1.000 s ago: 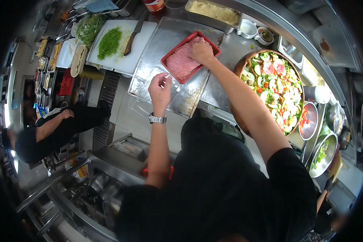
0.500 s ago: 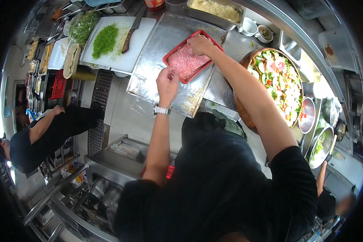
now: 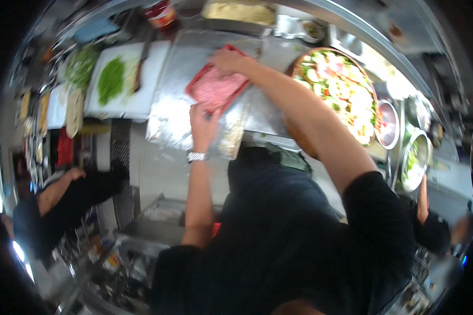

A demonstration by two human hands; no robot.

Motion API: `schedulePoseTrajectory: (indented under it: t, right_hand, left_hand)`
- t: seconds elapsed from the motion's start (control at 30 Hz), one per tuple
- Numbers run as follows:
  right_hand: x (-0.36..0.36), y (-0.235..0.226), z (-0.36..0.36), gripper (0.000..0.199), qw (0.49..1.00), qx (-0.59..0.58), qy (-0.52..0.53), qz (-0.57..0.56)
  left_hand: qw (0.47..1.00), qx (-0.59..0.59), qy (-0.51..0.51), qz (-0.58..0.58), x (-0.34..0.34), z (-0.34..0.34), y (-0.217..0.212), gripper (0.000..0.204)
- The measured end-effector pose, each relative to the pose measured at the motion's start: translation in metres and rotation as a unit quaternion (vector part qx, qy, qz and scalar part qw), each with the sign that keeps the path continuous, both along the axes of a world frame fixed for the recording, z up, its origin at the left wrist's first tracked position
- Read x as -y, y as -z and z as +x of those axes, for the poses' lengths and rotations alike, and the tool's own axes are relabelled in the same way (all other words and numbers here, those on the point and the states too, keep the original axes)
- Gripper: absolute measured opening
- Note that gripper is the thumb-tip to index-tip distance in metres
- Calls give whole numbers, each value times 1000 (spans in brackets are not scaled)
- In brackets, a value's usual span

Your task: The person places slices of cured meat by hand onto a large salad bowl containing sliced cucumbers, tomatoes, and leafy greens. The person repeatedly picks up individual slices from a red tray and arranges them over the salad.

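Note:
A red rectangular tray [image 3: 236, 98] full of pink ground meat [image 3: 215, 89] rests on a worn metal sheet [image 3: 165, 107]. My left hand [image 3: 204, 125], with a metal watch [image 3: 196, 156] at its wrist, is closed on the tray's near edge with bent fingers. Over the tray's far end lies my right hand [image 3: 229, 61], its fingers curled at the far rim. Blur softens both hands, and the right fingertips are partly hidden.
At left, a white cutting board [image 3: 150, 73] carries chopped greens [image 3: 111, 81] and a knife [image 3: 141, 68]. A big wooden bowl of salad [image 3: 336, 94] stands right, beside metal bowls [image 3: 388, 125]. Co-workers stand at far left [image 3: 84, 197] and far right [image 3: 431, 226].
The view has shifted and blurred. My left fingers have come down onto the tray's near edge, while my right hand has moved towards its far rim.

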State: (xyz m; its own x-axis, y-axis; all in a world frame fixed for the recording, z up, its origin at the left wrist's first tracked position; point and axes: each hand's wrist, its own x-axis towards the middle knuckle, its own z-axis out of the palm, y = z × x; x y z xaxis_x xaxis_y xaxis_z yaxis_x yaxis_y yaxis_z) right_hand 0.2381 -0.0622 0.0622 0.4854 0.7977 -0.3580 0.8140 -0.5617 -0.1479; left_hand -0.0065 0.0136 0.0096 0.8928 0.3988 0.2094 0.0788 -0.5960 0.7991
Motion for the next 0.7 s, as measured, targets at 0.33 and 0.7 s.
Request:
schedulePoseTrajectory:
  t: [0.33,0.7]
  right_hand:
    - [-7,1,11,52,997,-73,16,-17]
    - [14,-15,16,33,998,-1,-5,59]
  left_hand:
    - [998,-42,49,-2,-5,3,-5,52]
    - [998,35,29,49,-5,26,16,50]
